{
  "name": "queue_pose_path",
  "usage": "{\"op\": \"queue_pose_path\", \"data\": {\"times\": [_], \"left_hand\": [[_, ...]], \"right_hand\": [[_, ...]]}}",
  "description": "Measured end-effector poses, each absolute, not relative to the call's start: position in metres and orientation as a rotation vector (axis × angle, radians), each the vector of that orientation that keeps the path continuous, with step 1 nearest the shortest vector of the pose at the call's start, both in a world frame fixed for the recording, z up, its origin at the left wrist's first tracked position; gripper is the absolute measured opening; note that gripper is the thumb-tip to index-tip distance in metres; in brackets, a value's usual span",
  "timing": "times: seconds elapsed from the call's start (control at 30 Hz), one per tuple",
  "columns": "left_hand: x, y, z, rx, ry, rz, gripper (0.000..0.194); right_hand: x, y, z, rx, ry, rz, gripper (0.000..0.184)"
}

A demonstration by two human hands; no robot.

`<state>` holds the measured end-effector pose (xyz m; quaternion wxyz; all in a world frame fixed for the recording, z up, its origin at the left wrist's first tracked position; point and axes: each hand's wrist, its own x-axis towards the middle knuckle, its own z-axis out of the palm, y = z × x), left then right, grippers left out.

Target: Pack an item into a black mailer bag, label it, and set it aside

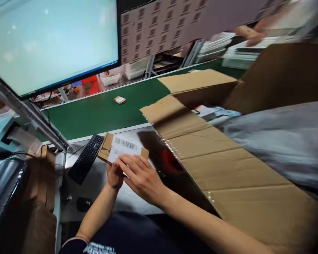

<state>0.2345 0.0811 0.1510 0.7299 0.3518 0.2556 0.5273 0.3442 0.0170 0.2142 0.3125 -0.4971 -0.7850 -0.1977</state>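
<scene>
A small flat cardboard box (105, 150) with a white barcode label (125, 144) on its top face is held over the desk in front of me. My left hand (115, 175) grips it from below at the near edge, its fingers mostly hidden under the box. Across the label lies my right hand (143, 176), fingers stretched out flat and pressing on the label's near part. Just left of the box, a black keyboard (86, 158) rests at a slant on the desk.
A large open carton (214, 158) with packed goods stands on the right. Beyond the desk runs a green conveyor belt (95, 114) carrying a small box (119, 100). A monitor (55, 42) hangs upper left; a black mouse (84, 204) lies below. Another person's hand (250, 35) shows at upper right.
</scene>
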Motion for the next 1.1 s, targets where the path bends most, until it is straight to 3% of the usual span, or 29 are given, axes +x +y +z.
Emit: {"op": "queue_pose_path", "data": {"times": [0.2, 0.43, 0.63, 0.77, 0.93, 1.1], "left_hand": [[0.187, 0.087, 0.142, 0.611, 0.568, 1.188, 0.08], [0.158, 0.103, 0.14, 0.431, 0.489, 1.111, 0.107], [0.125, 0.118, 0.135, 0.419, 0.472, 1.04, 0.085], [0.129, 0.117, 0.139, 0.388, 0.531, 1.091, 0.071], [0.142, 0.118, 0.15, 0.369, 0.545, 1.092, 0.075], [0.145, 0.116, 0.152, 0.421, 0.536, 1.021, 0.08]], "right_hand": [[0.325, 0.027, 0.187, -1.601, -2.027, -0.316, 0.057], [0.324, 0.035, 0.185, -1.293, -2.102, -0.227, 0.047], [0.339, 0.049, 0.179, -1.056, -2.162, -0.171, 0.05], [0.336, 0.054, 0.17, -1.082, -2.101, -0.279, 0.042], [0.32, 0.052, 0.162, -1.152, -2.101, -0.57, 0.043], [0.311, 0.058, 0.162, -1.315, -2.184, -0.652, 0.042]]}}
